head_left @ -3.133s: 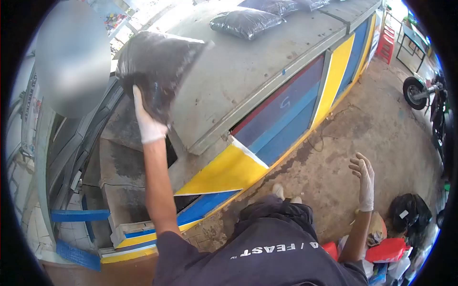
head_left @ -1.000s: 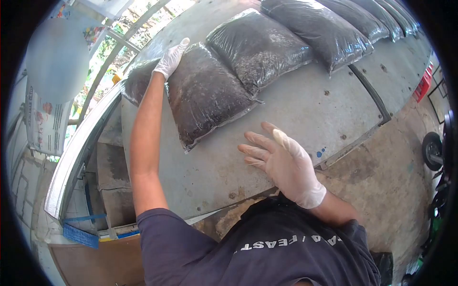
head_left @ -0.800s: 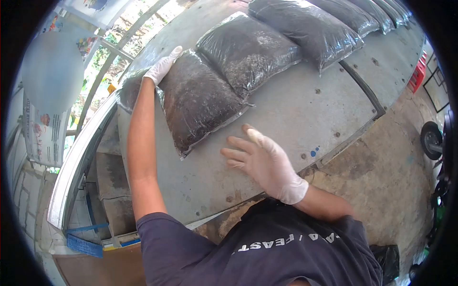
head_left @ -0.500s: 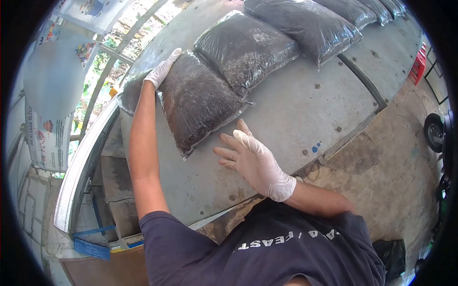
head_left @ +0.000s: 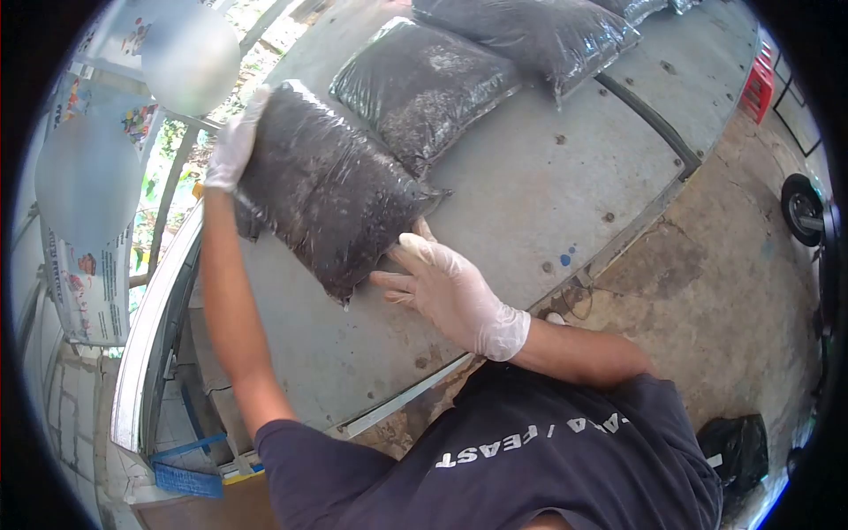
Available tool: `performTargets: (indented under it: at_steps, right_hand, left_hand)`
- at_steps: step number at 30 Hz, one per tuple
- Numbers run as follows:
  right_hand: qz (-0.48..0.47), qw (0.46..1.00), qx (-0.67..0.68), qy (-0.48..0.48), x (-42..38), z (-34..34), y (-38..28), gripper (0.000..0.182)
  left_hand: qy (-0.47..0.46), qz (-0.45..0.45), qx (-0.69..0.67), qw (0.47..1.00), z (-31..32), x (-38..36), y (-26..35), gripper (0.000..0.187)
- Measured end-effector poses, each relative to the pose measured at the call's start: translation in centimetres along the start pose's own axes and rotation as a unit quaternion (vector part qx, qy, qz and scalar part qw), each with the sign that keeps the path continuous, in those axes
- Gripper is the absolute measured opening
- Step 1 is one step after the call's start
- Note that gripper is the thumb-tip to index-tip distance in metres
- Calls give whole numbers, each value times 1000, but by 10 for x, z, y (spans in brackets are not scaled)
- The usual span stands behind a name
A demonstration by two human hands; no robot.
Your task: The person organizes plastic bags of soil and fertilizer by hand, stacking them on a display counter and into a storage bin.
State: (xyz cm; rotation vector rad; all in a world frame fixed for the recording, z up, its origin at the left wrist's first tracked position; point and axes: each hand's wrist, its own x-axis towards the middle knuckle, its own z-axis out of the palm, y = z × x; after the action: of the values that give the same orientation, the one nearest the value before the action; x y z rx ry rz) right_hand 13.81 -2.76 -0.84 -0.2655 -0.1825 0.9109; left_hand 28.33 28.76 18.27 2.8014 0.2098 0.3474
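A clear plastic bag of dark material (head_left: 322,181) is tilted up at its left side over the grey metal surface (head_left: 503,203). My left hand (head_left: 237,146), in a white glove, grips the bag's far left edge. Beside the bag's lower right corner is my gloved right hand (head_left: 450,291), palm up with its fingers apart; some fingertips are hidden at or under the bag's edge. A second filled bag (head_left: 428,84) lies just behind, and a third (head_left: 539,40) lies farther right. Part of another bag (head_left: 247,218) shows below my left wrist.
More filled bags (head_left: 632,9) lie at the far edge. A metal rail (head_left: 150,344) runs along the left, with a blue strap (head_left: 188,480) below it. To the right are a black wheel (head_left: 802,208), a red plastic object (head_left: 758,84) and a black bag (head_left: 735,455) on the floor.
The near bag has risen and turned slightly in my left hand, which has moved left and down its side. My right hand has shifted left to the bag's lower edge. The view has shifted slightly.
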Motion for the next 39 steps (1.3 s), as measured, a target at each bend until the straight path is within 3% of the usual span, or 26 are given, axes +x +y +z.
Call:
performTargets:
  at_steps: [2,3,5,9,11,12,17,19,21,22,26,29,31,33,35,37,39]
  right_hand:
    - [-8,1000,-1,0,-1,1,0,90]
    - [-7,1000,-17,8,-1,2,0,89]
    - [1,999,-34,12,1,1,-1,88]
    - [21,997,65,30,3,-5,-4,100]
    - [44,992,115,24,0,-5,-4,107]
    - [39,992,112,31,-1,-2,-5,111]
    - [12,990,135,30,-3,1,-7,115]
    - [41,981,186,37,-4,-2,-4,115]
    - [35,989,123,73,-6,3,-8,126]
    - [29,992,119,28,-4,0,-8,126]
    - [17,998,63,-4,-6,7,-10,121]
    - [21,998,53,-20,-6,8,-11,122]
    - [20,997,69,10,-8,13,-11,117]
    - [22,995,87,47,-9,14,-11,112]
    - [27,993,109,46,-9,13,-10,109]
    - [29,994,102,35,-7,9,-9,108]
    - [22,994,99,30,-11,7,-10,106]
  left_hand:
    - [11,36,-38,999,-20,-31,38,93]
    - [24,-15,-15,999,-32,-30,26,83]
    - [56,-19,-13,998,-49,-73,70,63]
    - [34,-10,-87,996,-73,-135,107,58]
    - [24,67,-117,991,-82,-157,106,72]
    - [31,86,-149,985,-84,-161,91,88]
    - [44,80,-142,986,-81,-195,110,95]
    - [68,72,-100,990,-82,-207,117,99]
    - [71,64,-157,983,-79,-219,124,102]
    - [65,58,-106,991,-85,-228,130,102]
    - [66,81,-86,991,-86,-249,114,106]
    - [120,129,-179,968,-67,-254,117,115]
    - [222,112,-328,911,-47,-256,126,122]
    - [257,114,-340,897,-25,-255,116,114]
    - [335,60,-409,847,-7,-258,110,100]
    - [271,42,-552,788,4,-261,100,86]
    - [261,29,-592,762,30,-266,75,82]
